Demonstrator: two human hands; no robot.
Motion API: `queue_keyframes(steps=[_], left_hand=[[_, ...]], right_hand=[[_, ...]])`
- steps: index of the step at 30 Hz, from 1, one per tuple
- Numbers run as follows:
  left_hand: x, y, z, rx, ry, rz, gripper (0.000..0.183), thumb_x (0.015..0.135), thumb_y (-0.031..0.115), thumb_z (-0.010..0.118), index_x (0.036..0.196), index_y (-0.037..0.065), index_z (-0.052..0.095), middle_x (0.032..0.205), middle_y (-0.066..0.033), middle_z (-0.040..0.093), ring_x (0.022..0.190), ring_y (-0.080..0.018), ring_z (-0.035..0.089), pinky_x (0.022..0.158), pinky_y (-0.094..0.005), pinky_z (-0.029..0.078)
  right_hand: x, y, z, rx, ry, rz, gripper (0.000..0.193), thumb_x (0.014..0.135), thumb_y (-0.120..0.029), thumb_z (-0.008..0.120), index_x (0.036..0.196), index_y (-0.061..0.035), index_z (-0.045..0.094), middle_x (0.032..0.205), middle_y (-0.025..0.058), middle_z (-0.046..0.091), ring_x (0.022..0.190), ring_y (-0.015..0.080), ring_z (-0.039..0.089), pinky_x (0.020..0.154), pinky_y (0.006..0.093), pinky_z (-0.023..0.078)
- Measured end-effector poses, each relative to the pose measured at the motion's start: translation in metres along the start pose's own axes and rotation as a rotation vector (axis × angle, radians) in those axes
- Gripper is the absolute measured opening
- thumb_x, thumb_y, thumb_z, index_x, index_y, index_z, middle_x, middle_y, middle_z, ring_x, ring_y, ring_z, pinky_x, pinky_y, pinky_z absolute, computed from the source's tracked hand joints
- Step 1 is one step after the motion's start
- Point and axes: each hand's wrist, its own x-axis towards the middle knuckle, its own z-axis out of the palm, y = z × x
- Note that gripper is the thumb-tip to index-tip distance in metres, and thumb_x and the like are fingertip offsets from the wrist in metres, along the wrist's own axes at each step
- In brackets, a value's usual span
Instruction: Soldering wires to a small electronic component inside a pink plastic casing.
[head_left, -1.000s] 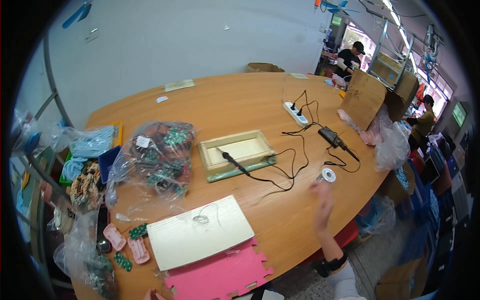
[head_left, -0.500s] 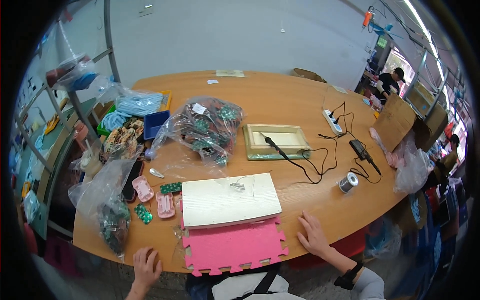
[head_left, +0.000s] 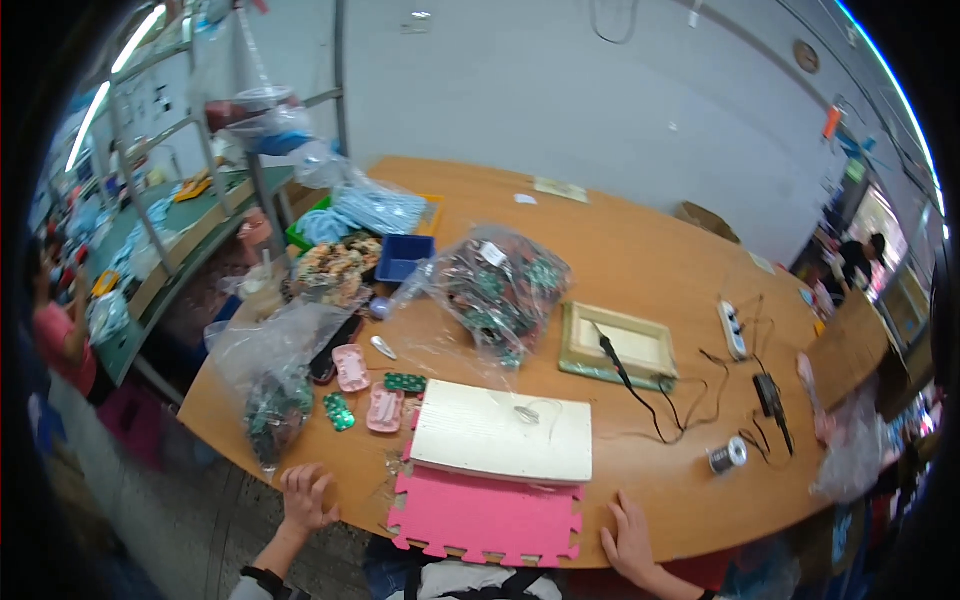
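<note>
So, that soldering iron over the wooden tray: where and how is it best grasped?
Probably mid-length on the black handle, from the near side, perhaps with the right hand. The handle slants toward the person across the near rim of the wooden tray, while the thin tip points away.

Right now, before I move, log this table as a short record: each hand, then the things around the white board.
Left hand: empty, at the table's near edge
Right hand: empty, right of the pink mat
White board: overlapping the mat, thin wire on top
Left of board: two pink shells, two green circuit boards
Soldering iron: across the tray
Right of board: wire spool
</note>
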Motion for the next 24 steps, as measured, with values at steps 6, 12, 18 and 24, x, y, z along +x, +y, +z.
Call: queue_keyframes(steps=[6, 12, 18, 24], left_hand=[[-0.159, 0.094, 0.062, -0.476, 0.401, -1.412, 0.031, 0.082, 0.009, 0.046, 0.111, -0.003, 0.043, 0.107, -0.0194, 0.048, 0.102, -0.0315, 0.045, 0.090, -0.0353, 0.033], [-0.311, 0.145, 0.134, -0.230, 0.465, -1.644, 0.025, 0.079, 0.011, 0.057, 0.101, -0.001, 0.051, 0.095, -0.0151, 0.056, 0.089, -0.0269, 0.056, 0.074, -0.0345, 0.046], [-0.340, 0.205, 0.128, -0.168, 0.487, -1.779, 0.025, 0.079, 0.011, 0.056, 0.101, -0.001, 0.051, 0.094, -0.0155, 0.056, 0.088, -0.0270, 0.056, 0.074, -0.0344, 0.046], [-0.355, 0.229, 0.122, -0.182, 0.410, -1.820, 0.025, 0.079, 0.011, 0.055, 0.101, -0.001, 0.051, 0.094, -0.0158, 0.056, 0.088, -0.0271, 0.056, 0.074, -0.0342, 0.046]], right_hand=[[0.002, -0.015, -0.018, 0.067, -0.019, 0.016, 0.046, 0.082, -0.012, 0.049, 0.123, 0.0007, 0.033, 0.130, 0.0212, 0.030, 0.118, 0.0360, 0.030, 0.099, 0.0410, 0.024], [-0.006, -0.004, -0.010, 0.066, -0.078, -0.047, 0.044, 0.083, -0.019, 0.047, 0.120, 0.0024, 0.035, 0.127, 0.0229, 0.033, 0.116, 0.0367, 0.032, 0.097, 0.0412, 0.026], [0.001, 0.003, -0.012, 0.077, -0.007, -0.105, 0.041, 0.083, -0.026, 0.046, 0.113, 0.0021, 0.044, 0.119, 0.0276, 0.040, 0.106, 0.0407, 0.042, 0.092, 0.0442, 0.033], [0.010, 0.008, -0.006, 0.134, -0.020, -0.090, 0.037, 0.082, -0.027, 0.047, 0.108, -0.0003, 0.049, 0.116, 0.0290, 0.042, 0.103, 0.0434, 0.043, 0.089, 0.0449, 0.035]])
